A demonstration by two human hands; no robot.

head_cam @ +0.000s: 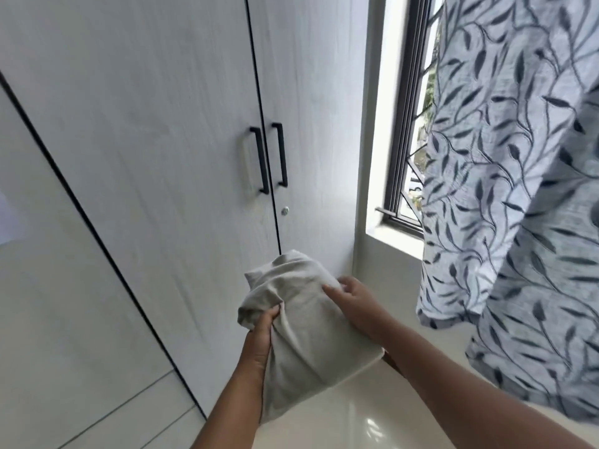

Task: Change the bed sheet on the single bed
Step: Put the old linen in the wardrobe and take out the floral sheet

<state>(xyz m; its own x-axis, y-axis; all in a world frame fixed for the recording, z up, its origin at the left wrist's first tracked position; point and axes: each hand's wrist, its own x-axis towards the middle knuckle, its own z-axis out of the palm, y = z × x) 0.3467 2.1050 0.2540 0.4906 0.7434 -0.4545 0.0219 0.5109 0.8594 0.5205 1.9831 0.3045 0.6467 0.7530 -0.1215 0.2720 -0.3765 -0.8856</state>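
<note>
Head view: left hand (259, 335) grips the bunched beige bed sheet (304, 325) by its folds while the right hand (351, 298) curls over its top, steadying the bundle before the closed wardrobe (162, 157).

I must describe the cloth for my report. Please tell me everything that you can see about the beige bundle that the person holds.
The beige bundle is plain, soft, wrinkled fabric, bunched up, not spread. No print shows on it. It is held in the air in front of the closed wardrobe doors, above the glossy floor. The left hand grips its left side, gathering the fabric into folds. The right hand rests on its upper right side, fingers on the fabric. Whether it is a sheet or a cover cannot be told.
</note>
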